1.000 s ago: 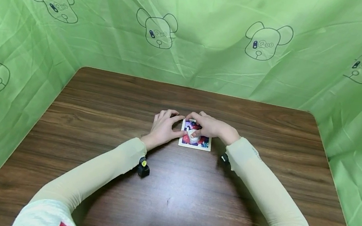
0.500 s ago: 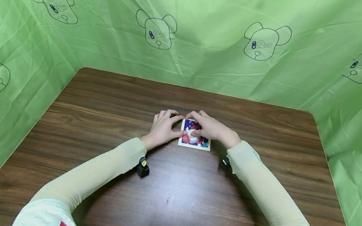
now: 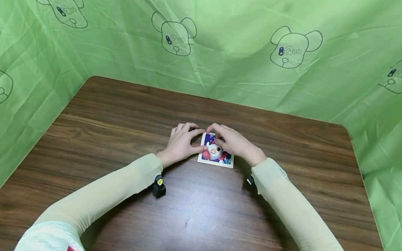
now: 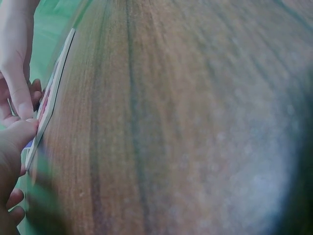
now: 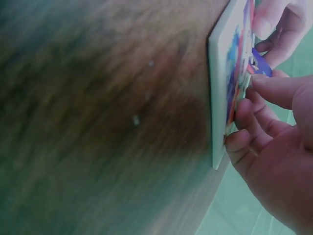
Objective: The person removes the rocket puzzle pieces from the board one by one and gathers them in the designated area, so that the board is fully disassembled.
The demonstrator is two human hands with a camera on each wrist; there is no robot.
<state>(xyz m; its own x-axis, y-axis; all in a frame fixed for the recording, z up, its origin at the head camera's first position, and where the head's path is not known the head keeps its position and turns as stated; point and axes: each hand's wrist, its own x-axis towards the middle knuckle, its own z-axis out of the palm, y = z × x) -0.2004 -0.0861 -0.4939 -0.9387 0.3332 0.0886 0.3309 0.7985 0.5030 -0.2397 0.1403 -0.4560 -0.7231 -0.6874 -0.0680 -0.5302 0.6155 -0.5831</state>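
A small square picture puzzle (image 3: 226, 163) with a pale frame lies flat on the table, showing a white and red cartoon figure on purple. My left hand (image 3: 181, 143) steadies its left side, the thumb resting on the picture and the index fingertip near the far left corner. From the right, my right hand (image 3: 235, 142) reaches over the puzzle's far part and covers some of it. In the right wrist view, a small purple puzzle piece (image 5: 260, 63) stands tilted above the frame at my right thumb and fingertips, which seem to pinch it; their grip is partly hidden.
The brown wooden table (image 3: 185, 227) spreads around the puzzle. Green cloth (image 3: 227, 77) printed with bear heads hangs behind the table and at both sides. A dark wrist device (image 3: 159, 186) is strapped under the left sleeve, close to the tabletop.
My right thumb has shifted slightly away from me, uncovering more of the white figure. The left hand and the puzzle stay in place.
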